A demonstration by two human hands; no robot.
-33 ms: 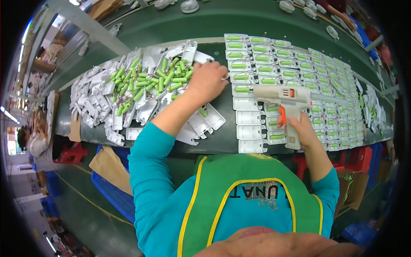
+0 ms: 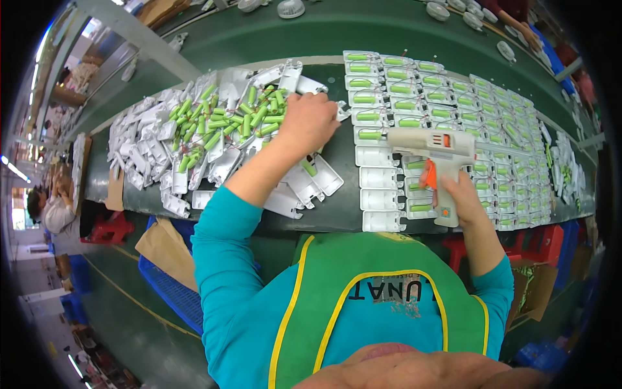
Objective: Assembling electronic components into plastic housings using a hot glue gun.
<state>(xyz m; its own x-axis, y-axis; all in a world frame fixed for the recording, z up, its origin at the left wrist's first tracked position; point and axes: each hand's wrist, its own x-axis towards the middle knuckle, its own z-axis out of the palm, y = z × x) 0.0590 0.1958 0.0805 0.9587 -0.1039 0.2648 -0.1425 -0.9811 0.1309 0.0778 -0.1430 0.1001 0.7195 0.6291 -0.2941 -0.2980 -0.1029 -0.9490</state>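
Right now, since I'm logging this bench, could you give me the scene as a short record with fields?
Left hand: left hand at the pile's right edge, beside a white piece; grip unclear
Right hand: right hand around the handle of a glue gun, nozzle pointing left
Pile: loose white casings with green cylinders among them
Rows: casings in columns, most with green cylinders; several at the leftmost column's near end show none
Surface: dark table
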